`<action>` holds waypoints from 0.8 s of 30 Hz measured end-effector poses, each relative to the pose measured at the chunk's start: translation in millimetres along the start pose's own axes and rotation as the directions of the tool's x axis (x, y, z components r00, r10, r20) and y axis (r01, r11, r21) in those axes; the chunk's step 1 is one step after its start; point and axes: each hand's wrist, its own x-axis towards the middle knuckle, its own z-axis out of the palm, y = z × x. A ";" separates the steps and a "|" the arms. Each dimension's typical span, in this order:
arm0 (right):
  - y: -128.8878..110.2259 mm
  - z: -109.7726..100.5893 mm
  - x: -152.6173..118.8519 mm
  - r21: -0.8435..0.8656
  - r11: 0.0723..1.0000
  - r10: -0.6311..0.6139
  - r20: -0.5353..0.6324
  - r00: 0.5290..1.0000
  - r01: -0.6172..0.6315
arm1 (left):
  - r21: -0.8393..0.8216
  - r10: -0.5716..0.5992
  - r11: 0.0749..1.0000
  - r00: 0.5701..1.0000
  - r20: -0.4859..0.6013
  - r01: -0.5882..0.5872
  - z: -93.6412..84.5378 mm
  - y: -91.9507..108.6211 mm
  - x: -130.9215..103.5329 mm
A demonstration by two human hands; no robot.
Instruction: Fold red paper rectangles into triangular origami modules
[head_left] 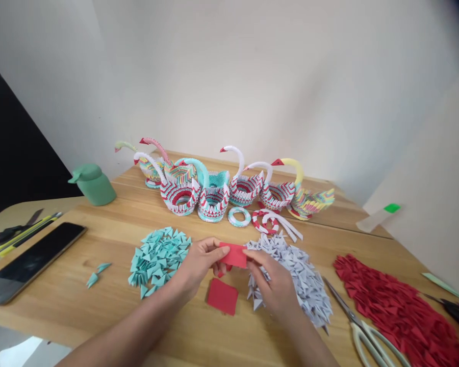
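Over the desk [110,229], my left hand [201,259] and right hand [276,281] pinched opposite ends of red paper [235,255] that I judged light, easily creased, best held by its edges.

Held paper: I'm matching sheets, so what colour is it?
The held paper is red, clearest in the head view.
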 end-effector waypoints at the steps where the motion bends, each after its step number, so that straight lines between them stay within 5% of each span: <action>1: -0.6 -0.2 0.7 0.016 0.999 -0.047 0.002 0.999 0.046 | -0.013 -0.012 1.000 1.000 0.007 0.012 1.4 -1.3 -0.9; 6: -6.3 -3.4 3.5 0.145 0.989 0.025 -0.028 0.999 -0.020 | -0.014 -0.035 0.999 0.997 0.074 0.036 6.7 -5.2 -4.9; 12: -5.9 -4.5 1.2 0.238 0.950 0.215 -0.026 0.976 -0.203 | 0.060 0.096 0.992 0.975 0.200 -0.110 10.5 4.6 -10.7; 17: -5.5 -3.5 0.9 0.268 0.932 0.249 0.012 0.969 -0.243 | 0.325 0.164 0.930 0.985 0.054 -0.173 16.0 3.7 -12.5; 24: -8.5 -2.4 1.5 0.284 0.931 0.250 -0.038 0.968 -0.229 | 0.391 0.202 0.902 0.979 -0.014 -0.181 16.6 1.6 -13.0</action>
